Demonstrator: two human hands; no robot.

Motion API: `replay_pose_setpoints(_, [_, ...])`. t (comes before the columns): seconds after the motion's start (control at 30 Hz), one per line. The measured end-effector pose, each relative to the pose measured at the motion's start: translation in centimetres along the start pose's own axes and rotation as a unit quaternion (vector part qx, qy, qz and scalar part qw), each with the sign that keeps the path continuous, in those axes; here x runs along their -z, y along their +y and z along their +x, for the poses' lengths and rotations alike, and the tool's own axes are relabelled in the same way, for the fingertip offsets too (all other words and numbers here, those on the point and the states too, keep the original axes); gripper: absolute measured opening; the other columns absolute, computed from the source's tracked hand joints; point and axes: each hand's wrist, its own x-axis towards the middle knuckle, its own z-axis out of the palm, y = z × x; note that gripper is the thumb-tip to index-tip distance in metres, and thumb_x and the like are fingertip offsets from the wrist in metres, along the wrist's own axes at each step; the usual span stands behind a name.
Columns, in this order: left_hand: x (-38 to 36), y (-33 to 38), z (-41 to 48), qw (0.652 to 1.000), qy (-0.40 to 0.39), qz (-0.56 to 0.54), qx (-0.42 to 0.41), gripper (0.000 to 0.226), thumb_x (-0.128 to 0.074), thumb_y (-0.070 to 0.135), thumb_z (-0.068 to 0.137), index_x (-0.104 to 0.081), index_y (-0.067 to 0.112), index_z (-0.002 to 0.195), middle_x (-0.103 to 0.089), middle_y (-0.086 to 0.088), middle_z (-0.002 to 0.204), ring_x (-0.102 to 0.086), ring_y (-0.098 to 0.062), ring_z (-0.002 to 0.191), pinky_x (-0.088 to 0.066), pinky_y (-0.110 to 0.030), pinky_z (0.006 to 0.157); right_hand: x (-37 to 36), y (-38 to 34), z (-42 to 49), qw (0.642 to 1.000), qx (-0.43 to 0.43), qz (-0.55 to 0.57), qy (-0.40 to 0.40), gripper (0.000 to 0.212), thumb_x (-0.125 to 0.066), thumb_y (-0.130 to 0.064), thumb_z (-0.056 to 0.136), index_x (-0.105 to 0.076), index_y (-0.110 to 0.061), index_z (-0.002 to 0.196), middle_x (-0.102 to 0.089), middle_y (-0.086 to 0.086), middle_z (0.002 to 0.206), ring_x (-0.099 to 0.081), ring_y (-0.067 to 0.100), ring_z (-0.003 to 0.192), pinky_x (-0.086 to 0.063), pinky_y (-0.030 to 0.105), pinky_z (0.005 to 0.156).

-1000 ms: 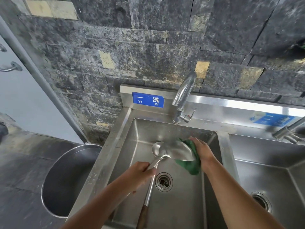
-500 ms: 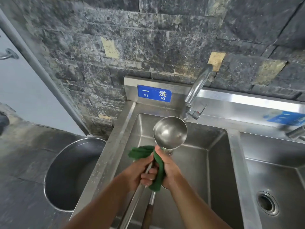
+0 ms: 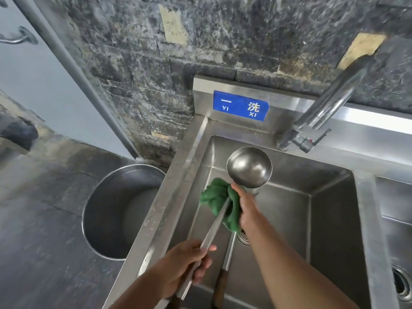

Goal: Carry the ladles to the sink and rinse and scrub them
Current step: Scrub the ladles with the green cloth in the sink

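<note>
Over the left basin of the steel sink I hold a steel ladle with its bowl up and facing me. My left hand grips its long handle low down. My right hand presses a green scrubbing cloth around the handle just below the bowl. A second ladle with a wooden grip lies in the basin under my hands; its bowl is hidden.
A curved tap stands behind the basin, with no water running from it. A second basin lies to the right. A large steel pot sits on the floor left of the sink. A dark stone wall is behind.
The ladle was lifted from lying in the basin to bowl-up. My left hand slid down the handle toward me, and the cloth in my right hand moved from the bowl onto the handle.
</note>
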Motion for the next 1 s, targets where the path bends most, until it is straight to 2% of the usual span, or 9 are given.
replay_pose_setpoints(0.07, [0.5, 0.0, 1.2, 1.000, 0.021, -0.017, -0.002, 0.030, -0.050, 0.012, 0.099, -0.054, -0.001, 0.125, -0.059, -0.009, 0.073, -0.049, -0.017, 0.052, -0.038, -0.025, 0.046, -0.4, 1.1, 0.9, 0.999, -0.020, 0.018, -0.033, 0.053, -0.057, -0.036, 0.092, -0.061, 0.002, 0.129, -0.055, 0.032, 0.136, -0.051, 0.048, 0.127, -0.037, 0.056, 0.109])
replay_pose_setpoints(0.13, [0.6, 0.1, 2.5, 0.999, 0.031, -0.036, 0.006, 0.029, -0.046, 0.016, 0.101, -0.054, 0.001, 0.125, -0.061, -0.010, 0.074, -0.050, -0.018, 0.052, -0.040, -0.025, 0.045, -0.7, 2.7, 1.3, 0.996, -0.054, 0.032, -0.064, 0.056, -0.048, -0.041, 0.098, -0.058, 0.003, 0.132, -0.050, 0.035, 0.139, -0.049, 0.049, 0.124, -0.036, 0.058, 0.107])
replay_pose_setpoints(0.27, [0.6, 0.1, 5.3, 0.994, 0.035, -0.073, 0.073, 0.029, -0.044, 0.043, 0.101, -0.052, 0.016, 0.106, -0.056, -0.006, 0.065, -0.045, -0.016, 0.043, -0.039, -0.021, 0.041, -0.5, 5.1, 2.6, 0.993, -0.098, 0.026, -0.061, 0.061, -0.055, -0.043, 0.094, -0.056, 0.005, 0.133, -0.055, 0.034, 0.134, -0.057, 0.046, 0.117, -0.047, 0.055, 0.100])
replay_pose_setpoints(0.33, [0.8, 0.2, 7.3, 0.988, 0.053, -0.098, 0.108, 0.031, -0.041, 0.050, 0.100, -0.047, 0.020, 0.096, -0.049, -0.001, 0.057, -0.036, -0.010, 0.037, -0.032, -0.017, 0.039, -0.5, 5.5, 3.5, 0.992, -0.118, 0.005, -0.037, 0.055, -0.062, -0.039, 0.091, -0.060, 0.003, 0.127, -0.065, 0.030, 0.122, -0.066, 0.041, 0.103, -0.056, 0.047, 0.085])
replay_pose_setpoints(0.43, [1.3, 0.0, 10.3, 0.985, 0.085, -0.091, 0.121, 0.037, -0.037, 0.051, 0.101, -0.046, 0.018, 0.086, -0.045, 0.002, 0.053, -0.030, -0.008, 0.034, -0.028, -0.014, 0.037, 0.2, 6.2, 5.3, 0.992, -0.120, -0.023, -0.014, 0.041, -0.068, -0.027, 0.089, -0.064, 0.002, 0.117, -0.074, 0.021, 0.084, -0.072, 0.033, 0.071, -0.058, 0.035, 0.060])
replay_pose_setpoints(0.57, [1.6, -0.4, 13.1, 0.983, 0.113, -0.076, 0.123, 0.042, -0.038, 0.051, 0.101, -0.049, 0.017, 0.079, -0.046, 0.002, 0.053, -0.032, -0.008, 0.036, -0.027, -0.014, 0.037, 0.6, 6.8, 7.6, 0.993, -0.107, -0.044, 0.016, 0.042, -0.070, -0.019, 0.088, -0.061, 0.008, 0.120, -0.069, 0.024, 0.088, -0.068, 0.036, 0.084, -0.058, 0.040, 0.073])
replay_pose_setpoints(0.7, [2.9, -0.3, 15.0, 0.981, 0.127, -0.089, 0.119, 0.047, -0.039, 0.054, 0.099, -0.049, 0.016, 0.074, -0.046, 0.003, 0.051, -0.033, -0.007, 0.032, -0.028, -0.013, 0.036, -0.2, 7.2, 9.2, 0.990, -0.128, -0.050, 0.019, 0.028, -0.069, -0.015, 0.088, -0.063, 0.003, 0.110, -0.070, 0.021, 0.080, -0.068, 0.034, 0.074, -0.059, 0.037, 0.062])
replay_pose_setpoints(0.8, [3.4, -0.2, 16.1, 0.981, 0.127, -0.080, 0.122, 0.047, -0.038, 0.053, 0.100, -0.049, 0.015, 0.075, -0.046, 0.002, 0.052, -0.033, -0.007, 0.032, -0.029, -0.012, 0.036, -0.2, 7.4, 10.2, 0.989, -0.131, -0.055, 0.033, 0.023, -0.069, -0.014, 0.088, -0.063, 0.001, 0.105, -0.069, 0.021, 0.083, -0.067, 0.033, 0.074, -0.057, 0.037, 0.064])
replay_pose_setpoints(1.0, [4.0, -0.7, 18.0, 0.975, 0.149, -0.083, 0.145, 0.047, -0.038, 0.052, 0.100, -0.049, 0.014, 0.075, -0.044, 0.000, 0.054, -0.032, -0.009, 0.031, -0.028, -0.013, 0.034, 0.2, 7.9, 11.4, 0.986, -0.130, -0.086, 0.062, 0.016, -0.073, -0.010, 0.085, -0.064, -0.001, 0.095, -0.070, 0.019, 0.079, -0.068, 0.030, 0.066, -0.057, 0.035, 0.056])
